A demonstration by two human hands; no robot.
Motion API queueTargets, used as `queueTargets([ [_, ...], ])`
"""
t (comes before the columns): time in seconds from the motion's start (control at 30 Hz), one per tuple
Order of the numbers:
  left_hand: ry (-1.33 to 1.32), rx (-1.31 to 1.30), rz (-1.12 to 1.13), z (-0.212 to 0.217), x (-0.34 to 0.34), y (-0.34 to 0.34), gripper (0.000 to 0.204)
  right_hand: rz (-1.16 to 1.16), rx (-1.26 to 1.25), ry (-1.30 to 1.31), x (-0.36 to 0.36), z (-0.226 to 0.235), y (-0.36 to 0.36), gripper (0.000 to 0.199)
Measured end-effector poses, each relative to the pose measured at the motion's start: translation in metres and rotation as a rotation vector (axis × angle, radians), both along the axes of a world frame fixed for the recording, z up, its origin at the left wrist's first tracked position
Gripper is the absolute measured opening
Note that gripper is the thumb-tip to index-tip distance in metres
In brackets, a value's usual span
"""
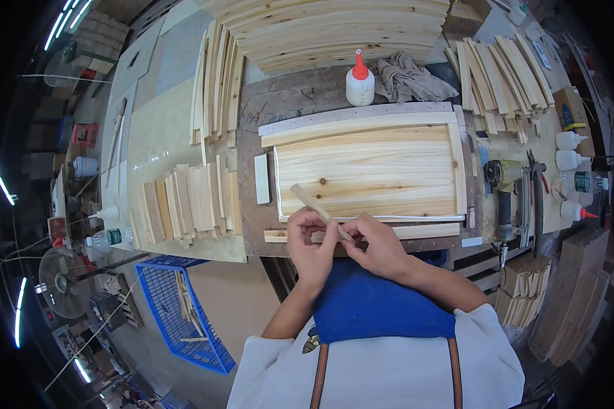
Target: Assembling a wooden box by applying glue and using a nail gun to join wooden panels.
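Note:
My left hand pinches a short wooden strip between thumb and fingers. My right hand grips the strip's lower end, so it tilts over the front edge of a flat knotty wooden panel. White lines, which look like glue, run along the panel's left and front edges. Wooden strips lie along its far edge and right edge. A longer loose strip lies in front of the panel, partly behind my hands. Beyond the panel stands a white squeeze bottle with a red nozzle.
Short wooden pieces and longer strips are stacked to the left, more strips at the far right. A grey rag lies behind the panel. A nail gun rests at right. A blue crate stands below left.

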State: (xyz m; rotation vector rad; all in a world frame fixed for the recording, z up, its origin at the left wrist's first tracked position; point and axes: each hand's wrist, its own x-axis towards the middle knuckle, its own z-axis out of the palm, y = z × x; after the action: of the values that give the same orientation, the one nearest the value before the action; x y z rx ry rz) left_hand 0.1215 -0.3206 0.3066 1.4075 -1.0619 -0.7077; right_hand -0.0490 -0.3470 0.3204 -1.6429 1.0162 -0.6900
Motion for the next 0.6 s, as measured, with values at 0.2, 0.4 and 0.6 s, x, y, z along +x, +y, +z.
queueTargets([
  [0.2,-0.078,0.279,0.128,0.014,0.048,-0.035,0.029,0.105,-0.154,0.005,-0.005,0.013,-0.001,0.031],
  [0.4,-0.814,0.193,0.166,-0.006,0.081,-0.058,0.023,0.106,-0.117,0.019,-0.025,0.009,0.005,0.029],
  [0.6,-0.808,0.225,0.154,-0.009,0.084,-0.069,0.027,0.058,-0.107,0.03,-0.035,0.007,0.014,0.024],
])
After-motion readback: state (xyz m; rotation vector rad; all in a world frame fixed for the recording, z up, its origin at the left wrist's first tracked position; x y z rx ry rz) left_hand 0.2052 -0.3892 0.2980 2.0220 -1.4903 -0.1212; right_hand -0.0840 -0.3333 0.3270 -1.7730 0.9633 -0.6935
